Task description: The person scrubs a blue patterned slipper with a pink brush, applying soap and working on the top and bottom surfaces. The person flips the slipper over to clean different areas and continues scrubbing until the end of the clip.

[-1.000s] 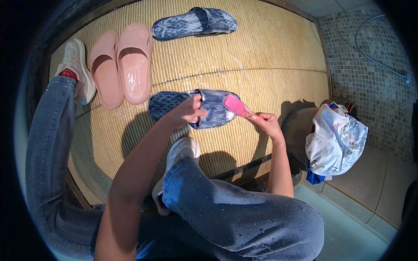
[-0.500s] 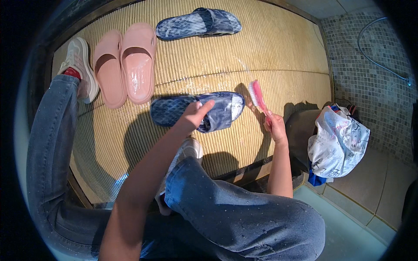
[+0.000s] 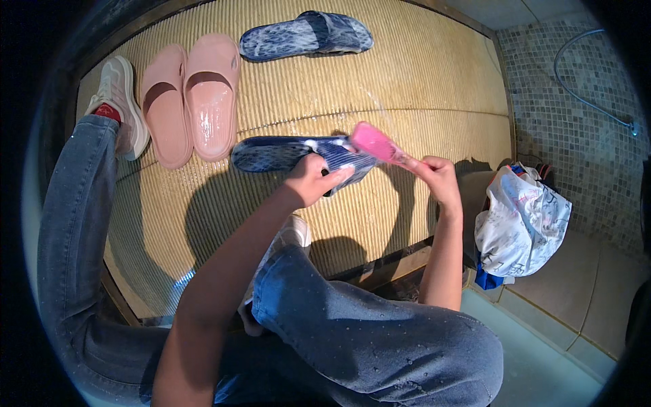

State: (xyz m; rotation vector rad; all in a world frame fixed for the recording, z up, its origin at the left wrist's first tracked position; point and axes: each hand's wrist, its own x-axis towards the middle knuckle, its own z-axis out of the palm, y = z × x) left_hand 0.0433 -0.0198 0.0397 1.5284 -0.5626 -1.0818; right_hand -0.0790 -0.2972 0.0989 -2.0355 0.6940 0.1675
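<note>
My left hand point(image 3: 315, 178) grips the strap of a blue mottled slide sandal point(image 3: 268, 152), which lies tilted on the ribbed yellow mat and has white foam on it. My right hand point(image 3: 437, 178) holds a pink brush point(image 3: 373, 142) by its handle, its head at the upper front of that sandal's strap, bristles out of sight. A second blue mottled sandal point(image 3: 271, 41) lies at the top of the mat. To the left, a pair of pink slides point(image 3: 209, 119) point(image 3: 164, 129) rests side by side, with a wet sheen inside.
My shoe point(image 3: 125, 102) is on the mat's left, my other beneath my bent knee. A white patterned cloth bundle point(image 3: 519, 220) sits right of the mat beside a dark container point(image 3: 464, 197). A hose point(image 3: 563, 81) hangs along the mosaic wall above a tiled ledge point(image 3: 576, 292).
The brush was lifted right of the sandal with bristles showing; it has swung back onto the strap. My left hand has drawn slightly toward me, tilting the sandal's front.
</note>
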